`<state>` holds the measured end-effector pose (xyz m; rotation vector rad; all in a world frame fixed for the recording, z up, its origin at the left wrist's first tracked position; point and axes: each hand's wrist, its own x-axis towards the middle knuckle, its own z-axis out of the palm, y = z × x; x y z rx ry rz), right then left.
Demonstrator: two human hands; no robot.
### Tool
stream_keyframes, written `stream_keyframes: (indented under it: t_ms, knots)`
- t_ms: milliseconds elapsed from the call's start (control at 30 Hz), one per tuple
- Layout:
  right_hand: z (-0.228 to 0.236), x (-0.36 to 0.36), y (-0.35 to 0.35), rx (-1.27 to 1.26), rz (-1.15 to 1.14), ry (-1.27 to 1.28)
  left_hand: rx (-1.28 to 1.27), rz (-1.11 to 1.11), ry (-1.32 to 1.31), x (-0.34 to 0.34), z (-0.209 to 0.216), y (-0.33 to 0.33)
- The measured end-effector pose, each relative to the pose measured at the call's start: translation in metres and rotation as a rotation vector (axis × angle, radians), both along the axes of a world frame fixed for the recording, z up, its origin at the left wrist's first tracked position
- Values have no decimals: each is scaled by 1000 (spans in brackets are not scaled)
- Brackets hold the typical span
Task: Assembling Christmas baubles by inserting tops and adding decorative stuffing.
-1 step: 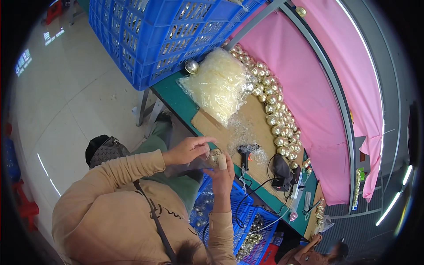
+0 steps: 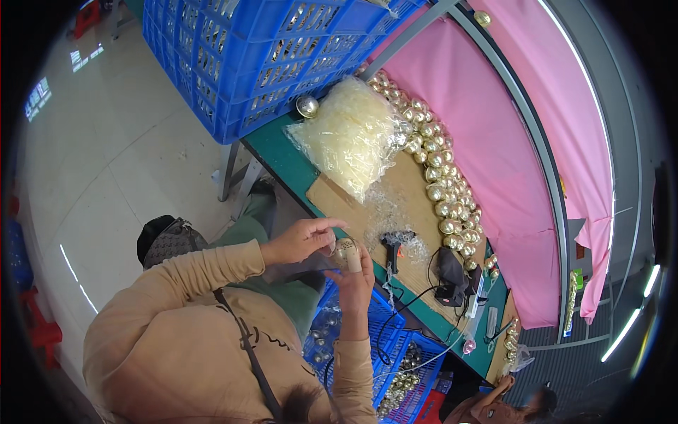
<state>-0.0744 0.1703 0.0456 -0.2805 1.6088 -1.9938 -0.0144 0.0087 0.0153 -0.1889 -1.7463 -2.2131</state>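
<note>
In my right hand (image 2: 356,279) is a pale gold ball ornament (image 2: 345,249) with dark speckles on its upper side; the fingers wrap round it, and one wears a pale wrap. My left hand (image 2: 300,239) hovers just left of the ball, its index finger stretched out and its thumb lower down, apart from it. Whether that thumb touches the ball, I cannot tell. Beyond the hands, a black glue gun (image 2: 393,253) with an orange spot lies on a brown board (image 2: 417,265). Clear stringy scraps (image 2: 387,212) are scattered next to it.
A clear bag of pale yellow pieces (image 2: 349,134) lies on the green table (image 2: 275,159). Many gold balls (image 2: 441,191) line the pink cloth (image 2: 487,169). A blue crate (image 2: 247,71) stands far left; blue baskets (image 2: 392,367) sit below. Another person (image 2: 494,406) is at lower right.
</note>
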Motion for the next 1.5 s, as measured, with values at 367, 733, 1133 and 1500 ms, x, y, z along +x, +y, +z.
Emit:
stream_keyframes:
  t_ms: [367,733,1133,1500]
  knots:
    - [-9,9,0,44,-25,-26,362,11,-46,2,-3,11]
    - [-10,18,-5,71,-56,-77,567,0,-33,4,-3,15]
    - [-20,23,-6,-52,63,-46,531,-63,48,5,-7,4]
    - [-23,30,-11,-90,108,-66,450,-184,67,4,-1,-14]
